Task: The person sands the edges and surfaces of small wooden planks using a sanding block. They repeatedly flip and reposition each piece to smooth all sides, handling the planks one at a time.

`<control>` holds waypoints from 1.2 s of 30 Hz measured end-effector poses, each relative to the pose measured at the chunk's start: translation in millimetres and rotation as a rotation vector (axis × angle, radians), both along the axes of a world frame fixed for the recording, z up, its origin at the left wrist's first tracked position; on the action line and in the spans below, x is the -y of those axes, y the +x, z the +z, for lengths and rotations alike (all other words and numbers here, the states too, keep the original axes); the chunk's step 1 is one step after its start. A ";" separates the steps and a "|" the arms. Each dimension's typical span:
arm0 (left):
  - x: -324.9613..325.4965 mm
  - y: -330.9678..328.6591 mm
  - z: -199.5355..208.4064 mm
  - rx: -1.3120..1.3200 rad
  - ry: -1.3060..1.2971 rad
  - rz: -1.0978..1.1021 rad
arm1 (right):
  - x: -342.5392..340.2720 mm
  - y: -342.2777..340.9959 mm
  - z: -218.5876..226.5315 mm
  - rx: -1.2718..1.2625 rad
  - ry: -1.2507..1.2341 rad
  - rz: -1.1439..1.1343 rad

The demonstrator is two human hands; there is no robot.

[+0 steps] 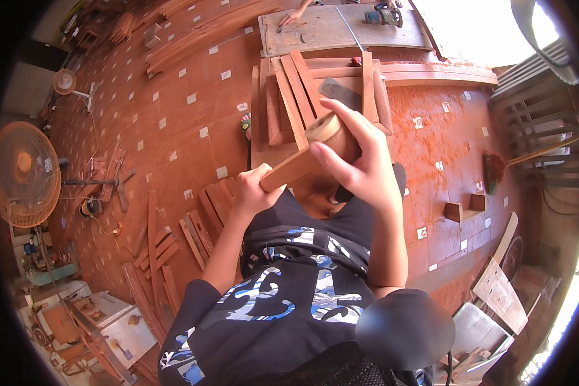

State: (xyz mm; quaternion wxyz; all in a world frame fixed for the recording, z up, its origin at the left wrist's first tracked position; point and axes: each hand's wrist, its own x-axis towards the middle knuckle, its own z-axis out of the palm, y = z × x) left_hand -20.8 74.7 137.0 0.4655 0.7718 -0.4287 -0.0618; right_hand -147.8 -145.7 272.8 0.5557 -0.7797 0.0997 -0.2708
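My right hand (367, 157) curls around a tan, round, roll-like thing (328, 130) in front of my body, thumb on the near side and fingers over the far side. A flat brown strip (288, 168) runs from it down to my left hand (254, 190), whose closed fingers pinch its near end. Whether the strip is joined to the round thing I cannot tell. Just beyond both hands lie several reddish wooden slats (296, 83) on stacked wooden frames (273, 119), with a flat grey piece (341, 94) near them.
Another person's hand (294, 17) rests on a board-topped bench (315, 40) holding a power tool (385, 17). Floor fan (26, 174) and loose wood strips (199, 225) are at left. At right are a broom (493, 168), a small wooden piece (466, 209) and scattered sawdust (424, 109).
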 end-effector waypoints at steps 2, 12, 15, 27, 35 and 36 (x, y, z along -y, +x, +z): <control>-2.4 -0.9 -1.2 -0.001 -0.021 -0.013 | 6.9 4.8 -15.3 -0.088 -0.224 -0.147; 5.7 2.1 11.0 0.108 0.096 -0.008 | 14.3 -2.8 -17.8 0.012 0.322 -0.070; 3.7 3.2 4.4 0.138 0.082 -0.025 | 16.9 -1.6 -20.9 -0.208 0.265 -0.108; 11.4 -3.9 8.0 0.109 0.184 0.067 | 27.8 -7.0 -29.0 -0.082 0.447 -0.112; 23.7 -9.7 19.5 0.029 0.040 0.112 | 45.6 -1.5 -137.1 -0.358 0.337 -0.312; 25.5 -6.7 17.2 0.064 0.098 0.122 | 44.3 -3.2 -129.2 -0.310 0.534 -0.290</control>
